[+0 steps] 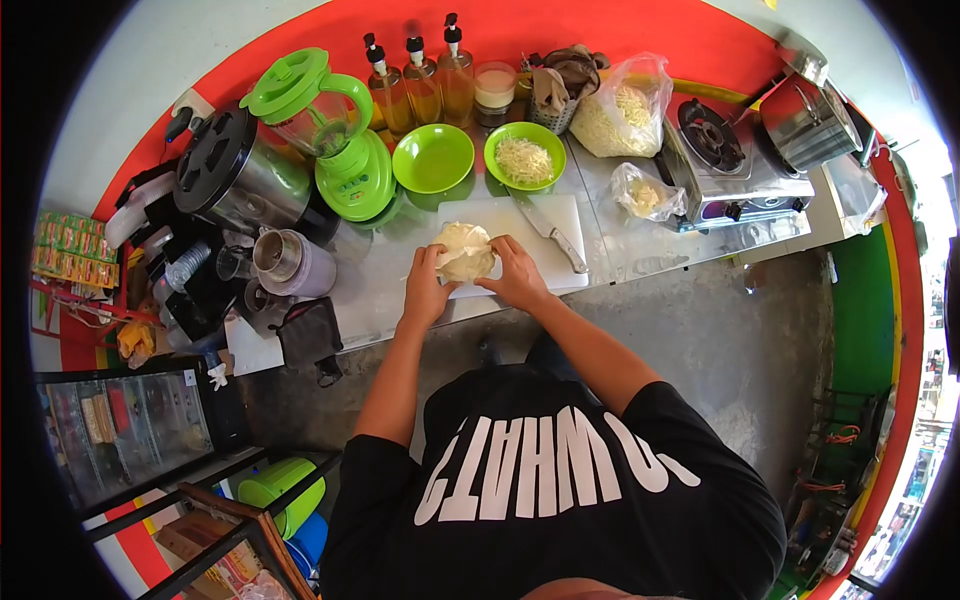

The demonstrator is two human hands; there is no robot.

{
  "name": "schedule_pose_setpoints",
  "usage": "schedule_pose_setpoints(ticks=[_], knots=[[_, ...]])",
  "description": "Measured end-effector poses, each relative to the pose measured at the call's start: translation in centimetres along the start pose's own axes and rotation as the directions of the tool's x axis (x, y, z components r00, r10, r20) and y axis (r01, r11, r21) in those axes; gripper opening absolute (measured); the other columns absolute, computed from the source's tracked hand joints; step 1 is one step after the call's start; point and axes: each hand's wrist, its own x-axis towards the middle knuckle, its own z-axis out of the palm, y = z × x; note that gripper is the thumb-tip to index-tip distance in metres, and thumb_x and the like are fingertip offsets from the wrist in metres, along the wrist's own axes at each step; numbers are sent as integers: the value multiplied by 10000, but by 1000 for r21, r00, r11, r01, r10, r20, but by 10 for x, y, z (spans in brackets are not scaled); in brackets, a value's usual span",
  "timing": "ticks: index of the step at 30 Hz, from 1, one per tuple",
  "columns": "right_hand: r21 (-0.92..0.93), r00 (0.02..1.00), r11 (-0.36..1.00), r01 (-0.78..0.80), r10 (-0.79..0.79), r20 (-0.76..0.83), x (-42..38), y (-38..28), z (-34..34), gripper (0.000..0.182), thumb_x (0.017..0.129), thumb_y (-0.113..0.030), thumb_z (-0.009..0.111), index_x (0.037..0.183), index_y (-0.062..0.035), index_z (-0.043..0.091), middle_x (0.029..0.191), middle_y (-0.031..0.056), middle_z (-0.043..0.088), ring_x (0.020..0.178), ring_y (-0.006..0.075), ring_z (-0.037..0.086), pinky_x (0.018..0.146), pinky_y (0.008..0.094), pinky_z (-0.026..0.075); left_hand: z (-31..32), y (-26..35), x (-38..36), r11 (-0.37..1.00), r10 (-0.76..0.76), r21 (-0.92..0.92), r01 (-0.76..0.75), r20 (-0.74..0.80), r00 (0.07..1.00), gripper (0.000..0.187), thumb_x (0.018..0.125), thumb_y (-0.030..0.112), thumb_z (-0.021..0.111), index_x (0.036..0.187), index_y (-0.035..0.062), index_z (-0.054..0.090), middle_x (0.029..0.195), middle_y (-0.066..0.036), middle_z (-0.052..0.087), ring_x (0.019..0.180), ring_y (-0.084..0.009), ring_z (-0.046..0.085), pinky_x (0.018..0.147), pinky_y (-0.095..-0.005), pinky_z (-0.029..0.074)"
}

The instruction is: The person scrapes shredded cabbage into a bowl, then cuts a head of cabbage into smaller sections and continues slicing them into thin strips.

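Between my two hands is a pale, round, cabbage-like head (pixel 465 252), held over the left part of a white cutting board (pixel 556 212). My left hand (pixel 428 287) grips its left side and my right hand (pixel 519 275) grips its right side, fingers wrapped round it. To the right of it, a knife (pixel 550 233) lies on the board with its handle toward the counter's front edge. Behind the board stand an empty green bowl (pixel 433 159) and a second green bowl (pixel 496 150) with pale shreds (pixel 523 160) in it.
At the left stand a green blender (pixel 355 177), a large black-lidded container (pixel 240 165) and a metal-topped jug (pixel 292 262). Pump bottles (pixel 420 80) line the back. To the right are a bag of shreds (pixel 625 110), a smaller bag (pixel 645 193) and a gas stove (pixel 740 170) with a pot (pixel 812 125).
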Motion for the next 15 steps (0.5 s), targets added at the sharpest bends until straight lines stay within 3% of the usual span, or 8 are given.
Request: schedule_pose_setpoints(ticks=[3,11,14,15], knots=[[41,992,999,27,-32,123,9,2,-8,673,681,-204,901,1203,-2,528,1121,174,589,1056,373,612,924,443,507,1,-1,-3,1000,-4,-4,4,3,1000,682,658,-4,875,1231,96,519,1200,-136,561,1135,-397,587,937,-460,505],[80,990,997,-23,12,137,10,9,-5,681,669,-224,912,1182,1,523,1118,168,578,1054,355,610,921,427,509,7,-10,-7,998,26,-61,-28,-38,999,706,670,-11,860,1278,85,513,1191,-129,564,1135,-378,588,949,-437,503],[161,994,987,-6,-12,107,13,9,-7,708,674,-226,922,1212,2,522,1142,160,578,1060,329,612,918,413,512,7,-20,-6,985,0,-175,5,29,1000,714,697,-13,863,1307,76,502,1215,-114,589,1167,-300,603,978,-406,503],[229,995,974,-1,-22,97,14,8,-9,724,675,-228,928,1228,3,521,1162,156,579,1061,311,613,915,404,514,7,-24,-4,900,-77,-421,114,104,992,701,727,-11,856,1323,64,495,1240,-107,596,1182,-256,600,992,-384,499]])
